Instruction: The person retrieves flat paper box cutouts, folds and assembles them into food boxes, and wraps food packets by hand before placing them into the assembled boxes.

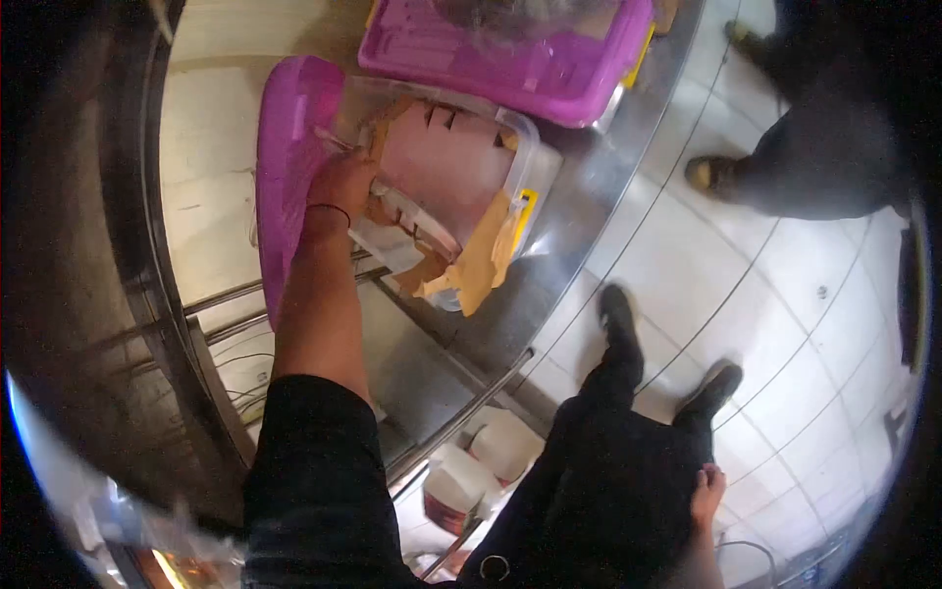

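Note:
My left hand (343,187), with a dark band at the wrist, reaches over the left side of a clear plastic bin (525,162). Its fingers are closed at the edge of the contents, and what they grip is too unclear to name. Inside the bin lie a pale pink flat sheet or slab (442,157) and torn brown paper (481,260), which hangs over the near right corner. A purple lid (289,177) stands along the bin's left side. Low beside my dark clothing, my right hand (706,491) hangs with loosely bent fingers, apparently empty.
Behind the bin is a purple-rimmed container (579,108). The metal counter (579,187) has an edge along the tiled floor (706,265). Two white containers (461,481) sit below on the near side. Another person's shoe (711,177) and dark-clothed leg are at the upper right.

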`<state>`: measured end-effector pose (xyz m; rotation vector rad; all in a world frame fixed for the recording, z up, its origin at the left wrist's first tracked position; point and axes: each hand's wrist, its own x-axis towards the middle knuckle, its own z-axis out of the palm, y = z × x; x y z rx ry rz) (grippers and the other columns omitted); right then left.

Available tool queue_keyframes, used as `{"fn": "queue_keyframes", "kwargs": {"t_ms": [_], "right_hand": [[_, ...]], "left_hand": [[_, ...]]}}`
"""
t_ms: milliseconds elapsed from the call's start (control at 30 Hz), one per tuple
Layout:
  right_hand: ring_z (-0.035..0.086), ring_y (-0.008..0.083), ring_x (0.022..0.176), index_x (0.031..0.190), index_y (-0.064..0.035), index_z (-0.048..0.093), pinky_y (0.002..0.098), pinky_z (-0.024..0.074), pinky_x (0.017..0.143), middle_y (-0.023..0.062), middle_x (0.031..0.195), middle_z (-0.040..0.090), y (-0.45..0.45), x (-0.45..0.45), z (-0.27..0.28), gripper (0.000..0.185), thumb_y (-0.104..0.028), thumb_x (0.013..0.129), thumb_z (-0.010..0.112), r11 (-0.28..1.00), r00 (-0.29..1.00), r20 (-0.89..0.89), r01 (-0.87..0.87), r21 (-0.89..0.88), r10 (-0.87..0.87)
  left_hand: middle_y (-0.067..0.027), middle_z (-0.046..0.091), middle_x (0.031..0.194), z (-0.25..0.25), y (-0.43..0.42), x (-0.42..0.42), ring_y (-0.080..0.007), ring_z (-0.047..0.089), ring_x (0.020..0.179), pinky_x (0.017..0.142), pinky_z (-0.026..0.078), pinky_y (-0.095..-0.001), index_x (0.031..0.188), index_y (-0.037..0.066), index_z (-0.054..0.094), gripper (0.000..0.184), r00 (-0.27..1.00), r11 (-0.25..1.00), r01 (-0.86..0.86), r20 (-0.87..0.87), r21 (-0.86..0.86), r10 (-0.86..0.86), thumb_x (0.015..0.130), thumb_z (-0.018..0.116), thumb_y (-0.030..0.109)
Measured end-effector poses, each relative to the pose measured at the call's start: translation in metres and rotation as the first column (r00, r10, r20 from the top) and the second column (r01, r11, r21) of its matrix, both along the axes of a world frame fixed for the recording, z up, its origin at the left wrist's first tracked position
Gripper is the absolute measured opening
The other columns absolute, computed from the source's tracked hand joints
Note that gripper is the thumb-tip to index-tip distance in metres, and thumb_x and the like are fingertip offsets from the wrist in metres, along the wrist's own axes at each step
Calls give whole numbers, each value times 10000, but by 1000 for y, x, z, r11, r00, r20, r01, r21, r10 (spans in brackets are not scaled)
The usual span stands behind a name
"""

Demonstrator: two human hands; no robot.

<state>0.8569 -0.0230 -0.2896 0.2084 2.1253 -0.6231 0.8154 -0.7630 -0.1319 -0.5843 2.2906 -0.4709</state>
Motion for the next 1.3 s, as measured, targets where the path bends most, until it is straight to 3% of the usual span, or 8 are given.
{"fn": "queue_keyframes", "kwargs": {"t_ms": [200,267,400,700,833,933,1067,1300], "right_hand": [[503,310,892,928,-13,563,377,379,823,146,911,543,7,-44,45,202,-57,734,594,946,940,-182,-310,-91,290],[499,302,906,960,-15,552,371,382,836,154,942,525,15,-45,63,242,-53,726,602,972,986,-145,-108,-208,79],[506,239,850,1001,-15,541,338,424,781,131,937,494,18,-77,130,285,-56,724,594,873,885,-399,-377,-309,240],[455,302,942,1029,-18,505,381,384,832,162,1003,475,19,-114,254,381,-113,690,652,854,862,-483,-361,-374,153],[289,422,1198,1242,-4,361,463,276,977,291,1291,281,-19,-120,331,849,-277,562,788,707,583,-737,-676,-208,341],[359,400,1164,1220,12,367,450,300,969,249,1240,385,-49,-131,388,778,-243,603,766,619,325,-882,-784,-49,341],[614,311,742,905,-31,601,360,487,668,143,807,625,-42,-146,427,221,-147,729,666,411,345,-861,-894,-180,373],[626,269,760,886,8,626,324,491,692,144,826,642,-32,-122,490,214,-93,699,654,214,496,-830,-866,-452,255]], "left_hand": [[-129,555,993,44,62,2,-289,542,955,814,454,-384,952,84,579,206,940,997,73,-334,-11,-72,752,558,125],[-118,554,964,57,84,10,-279,543,932,803,452,-377,921,85,579,185,904,988,156,-399,-21,-151,744,554,132],[-95,550,907,82,125,23,-259,546,888,779,449,-363,858,89,579,146,820,939,342,-474,-41,-320,728,545,147],[-46,555,808,142,239,-8,-216,556,813,712,460,-338,753,99,589,109,653,767,642,-525,-1,-546,705,527,175],[-35,562,820,181,325,8,-206,564,785,663,480,-337,752,107,585,84,535,693,719,-677,52,-506,699,528,141],[-31,529,788,223,389,25,-220,550,780,710,452,-328,811,102,574,153,503,686,699,-821,201,-271,660,558,123],[-38,531,817,302,445,56,-234,550,791,702,451,-332,853,85,563,221,441,677,669,-897,306,-32,633,587,81],[-19,543,859,436,494,121,-190,548,749,668,450,-316,837,90,552,178,164,830,552,-986,75,-20,664,587,108]]}}
